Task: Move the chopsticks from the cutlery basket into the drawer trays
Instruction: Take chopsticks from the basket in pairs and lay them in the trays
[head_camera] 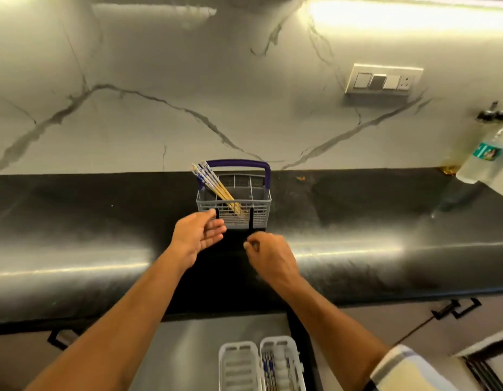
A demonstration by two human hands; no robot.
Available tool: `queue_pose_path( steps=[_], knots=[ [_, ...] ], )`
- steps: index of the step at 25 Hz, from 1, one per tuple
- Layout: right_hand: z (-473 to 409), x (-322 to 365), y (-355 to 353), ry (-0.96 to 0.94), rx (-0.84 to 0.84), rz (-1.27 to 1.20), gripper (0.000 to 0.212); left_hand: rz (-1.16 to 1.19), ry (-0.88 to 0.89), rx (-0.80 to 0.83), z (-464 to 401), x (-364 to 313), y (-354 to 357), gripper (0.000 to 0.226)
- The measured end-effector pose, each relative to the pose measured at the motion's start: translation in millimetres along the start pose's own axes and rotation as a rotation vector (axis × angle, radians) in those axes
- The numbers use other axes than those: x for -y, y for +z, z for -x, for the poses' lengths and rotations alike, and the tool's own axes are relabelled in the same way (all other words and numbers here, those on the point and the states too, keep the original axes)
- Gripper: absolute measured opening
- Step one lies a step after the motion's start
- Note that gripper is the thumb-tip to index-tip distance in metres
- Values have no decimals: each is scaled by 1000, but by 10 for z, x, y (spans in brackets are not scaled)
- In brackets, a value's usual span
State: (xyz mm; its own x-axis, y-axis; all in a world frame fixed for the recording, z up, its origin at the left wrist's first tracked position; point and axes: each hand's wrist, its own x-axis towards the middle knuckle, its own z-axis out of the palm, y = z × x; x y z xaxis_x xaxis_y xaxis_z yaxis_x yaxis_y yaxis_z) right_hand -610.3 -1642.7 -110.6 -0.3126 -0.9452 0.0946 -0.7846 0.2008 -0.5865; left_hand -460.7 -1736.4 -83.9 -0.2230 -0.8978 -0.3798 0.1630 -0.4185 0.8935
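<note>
The basket (234, 203) stands on the dark desk (357, 210) against the marble wall, with a bundle of chopsticks (213, 183) leaning to the left inside its left compartment. The left hand (198, 235) is open, palm turned inward, fingertips just beside the basket's lower left corner; the right hand (268, 255) is loosely curled in front of the basket, gripping nothing visible. Below the desk edge, two white trays (261, 365) sit side by side, the right one already containing chopsticks.

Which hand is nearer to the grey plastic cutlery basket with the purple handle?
Left. The left hand, open, has its fingertips at the front left corner of the grey plastic cutlery basket. The right hand, loosely curled, is just below its front.
</note>
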Motion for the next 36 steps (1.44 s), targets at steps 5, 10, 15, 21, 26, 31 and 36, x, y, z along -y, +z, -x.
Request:
queue_pose_path(
  steps=[5, 10, 15, 21, 26, 31, 36],
  knots=[
    [-751, 472, -208, -49, -35, -50, 21, -166, 223, -175, -435, -504, 0, 15],
    [-1292, 665, -19, -64, 7, -2, 17, -394, 284, -306, -863, -615, -5, 27],
    [-1623, 680, 259, -63, 64, 66, 20, -517, 243, -327, -1174, -536, -31, 20],
    [-1816, 727, 522, -109, -29, 166, 22, -444, 210, -336, -1348, -436, -133, 11],
    [-1805, 686, 659, -129, -61, 199, 26, -345, 204, -311, -1324, -436, -192, 12],
    [-1812, 727, 690, -147, -76, 275, 26, -309, 188, -275, -1293, -390, -197, 15],
    [-1870, 795, 678, -129, -71, 283, 29, -301, 166, -268, -1246, -409, -267, 15]
  ],
)
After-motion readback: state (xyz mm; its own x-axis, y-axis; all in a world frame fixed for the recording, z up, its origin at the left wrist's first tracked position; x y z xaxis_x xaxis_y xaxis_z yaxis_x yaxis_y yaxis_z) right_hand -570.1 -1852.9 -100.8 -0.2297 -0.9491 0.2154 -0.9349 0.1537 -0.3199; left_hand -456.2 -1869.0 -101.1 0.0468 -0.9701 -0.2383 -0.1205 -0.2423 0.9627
